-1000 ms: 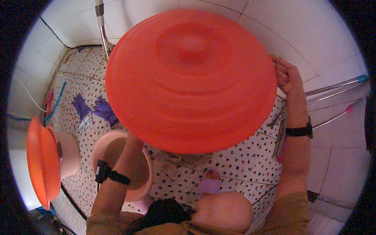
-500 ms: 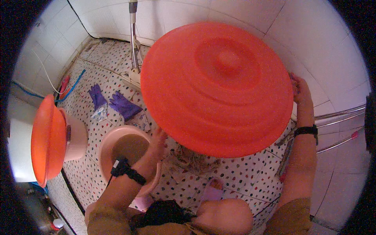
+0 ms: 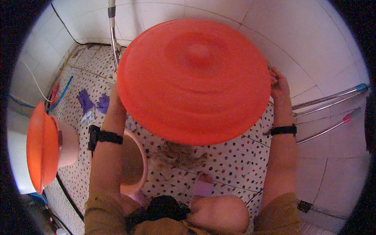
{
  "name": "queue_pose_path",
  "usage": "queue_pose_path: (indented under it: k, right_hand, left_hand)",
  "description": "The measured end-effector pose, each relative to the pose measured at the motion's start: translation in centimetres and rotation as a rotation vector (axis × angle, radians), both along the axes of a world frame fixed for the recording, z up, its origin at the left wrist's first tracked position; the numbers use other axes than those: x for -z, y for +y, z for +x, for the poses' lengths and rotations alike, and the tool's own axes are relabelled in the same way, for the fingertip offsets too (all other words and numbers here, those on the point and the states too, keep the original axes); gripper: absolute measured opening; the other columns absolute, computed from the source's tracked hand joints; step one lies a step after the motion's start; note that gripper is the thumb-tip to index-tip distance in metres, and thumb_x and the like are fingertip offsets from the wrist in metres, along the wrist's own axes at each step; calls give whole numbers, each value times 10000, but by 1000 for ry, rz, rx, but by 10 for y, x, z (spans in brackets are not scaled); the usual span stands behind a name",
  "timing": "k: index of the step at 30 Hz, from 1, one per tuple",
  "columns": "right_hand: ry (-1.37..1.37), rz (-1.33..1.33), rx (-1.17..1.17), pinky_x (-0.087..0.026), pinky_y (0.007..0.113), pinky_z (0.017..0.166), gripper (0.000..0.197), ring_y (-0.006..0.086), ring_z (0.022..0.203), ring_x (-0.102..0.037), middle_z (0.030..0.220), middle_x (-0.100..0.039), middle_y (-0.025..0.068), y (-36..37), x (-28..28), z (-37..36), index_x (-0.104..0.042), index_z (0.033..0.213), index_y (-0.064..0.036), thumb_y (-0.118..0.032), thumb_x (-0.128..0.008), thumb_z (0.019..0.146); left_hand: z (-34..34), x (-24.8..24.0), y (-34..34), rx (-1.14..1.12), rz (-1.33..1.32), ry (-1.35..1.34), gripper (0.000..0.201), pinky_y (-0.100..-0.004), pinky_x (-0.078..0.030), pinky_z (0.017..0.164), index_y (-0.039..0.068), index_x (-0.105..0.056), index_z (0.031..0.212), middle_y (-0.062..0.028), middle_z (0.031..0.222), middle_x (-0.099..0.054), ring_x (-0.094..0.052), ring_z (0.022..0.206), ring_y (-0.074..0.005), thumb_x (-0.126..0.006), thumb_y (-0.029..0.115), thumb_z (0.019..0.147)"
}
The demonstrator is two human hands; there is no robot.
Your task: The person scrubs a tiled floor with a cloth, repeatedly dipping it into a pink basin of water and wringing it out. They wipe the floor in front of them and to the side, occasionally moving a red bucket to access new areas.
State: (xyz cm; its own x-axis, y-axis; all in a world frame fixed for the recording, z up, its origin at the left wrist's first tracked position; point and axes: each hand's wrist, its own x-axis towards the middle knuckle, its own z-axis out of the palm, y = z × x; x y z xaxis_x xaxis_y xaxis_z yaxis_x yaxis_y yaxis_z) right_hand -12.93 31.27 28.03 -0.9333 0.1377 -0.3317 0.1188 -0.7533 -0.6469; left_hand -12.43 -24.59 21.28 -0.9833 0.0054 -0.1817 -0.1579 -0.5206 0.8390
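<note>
A large round red plastic basin [image 3: 192,90] is held up in front of me, its broad, ringed face turned toward me. My right hand [image 3: 279,84] closes on its right rim, fingers curled at the edge. At the opposite rim is my left hand [image 3: 114,94], its fingers mostly hidden by the basin; it also grips the edge. Below my left forearm stands a pink bucket [image 3: 145,156] of murky brownish water, partly covered by the arm. A greyish-brown mop head or clump of fibres [image 3: 178,152] lies on the floor under the basin.
Purple rubber gloves [image 3: 85,101] lie on the dotted tile floor at the left. An orange basin [image 3: 41,149] rests on its side against a pale bucket [image 3: 68,141]. A metal pole [image 3: 114,43] stands at the back wall. Metal-handled tools [image 3: 329,129] lean at the right.
My left hand has moved from beside the bucket up to the basin's left rim. The red basin has shifted left and slightly up in the view; my right hand stays on its rim.
</note>
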Motion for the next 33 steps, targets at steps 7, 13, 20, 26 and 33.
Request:
queue_pose_path:
  k: [7, 13, 20, 26, 33]
  right_hand:
    - [178, -87, 79, -320, 214, 494, 244, 69, 535, -346, 673, -442, -43, -34, 5, 20, -604, 1192, 29, -166, -530, 1065]
    - [144, 298, 181, -258, 223, 494, 317, 63, 524, -292, 644, -340, -61, -37, -7, 32, -579, 1287, 61, -166, -528, 1072]
    - [105, 283, 249, -248, 285, 489, 251, 93, 494, -300, 595, -344, -46, -46, -12, 109, -650, 1159, -47, -257, -600, 1031]
    - [114, 215, 390, -269, 289, 512, 247, 83, 482, -272, 588, -308, -51, -65, -13, 175, -624, 1188, -28, -226, -558, 1057]
    - [138, 186, 412, -306, 257, 512, 262, 65, 479, -271, 597, -302, -69, -75, -9, 229, -596, 1247, -52, -247, -541, 1081]
  left_hand:
    - [12, -5, -3, 34, -57, -9, 409, -428, -510, 909, 60, -614, 1324, -72, 1302, -663, -643, 1127, -231, -528, 366, 1066]
    - [-6, -8, 14, 49, -54, -2, 389, -427, -511, 896, 61, -616, 1306, -72, 1284, -665, -645, 1112, -231, -525, 353, 1066]
    - [1, -3, 9, 56, -75, -12, 367, -426, -512, 882, 61, -618, 1286, -71, 1262, -667, -647, 1095, -232, -521, 338, 1065]
    - [-6, 0, 18, 81, -80, -8, 348, -425, -513, 869, 61, -620, 1268, -70, 1243, -668, -649, 1080, -232, -519, 325, 1065]
    - [-3, 7, 31, 104, -62, -11, 327, -424, -515, 855, 61, -622, 1248, -69, 1221, -670, -651, 1063, -232, -515, 310, 1065]
